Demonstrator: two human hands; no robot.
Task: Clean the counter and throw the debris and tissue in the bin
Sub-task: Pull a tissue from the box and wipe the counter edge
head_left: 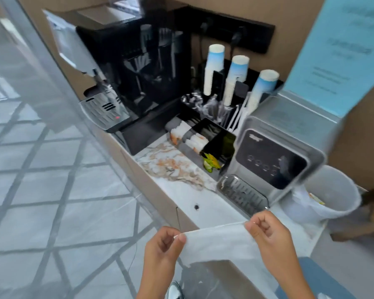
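Observation:
A white tissue (219, 242) is stretched flat between my two hands, just above the near edge of the marble counter (175, 169). My left hand (162, 249) pinches its left corner and my right hand (270, 236) pinches its right corner. A small dark speck of debris (196, 206) lies on the white part of the counter, a little beyond the tissue. A small grey bin (330, 195) with a white liner and some scraps inside stands at the right end of the counter.
A silver water dispenser (272, 160) with a drip tray stands beside the bin. A black organiser (203, 134) holds sachets, stirrers and paper cup stacks (235, 78). A black coffee machine (130, 72) fills the far left. Tiled floor (41, 169) lies left of the counter.

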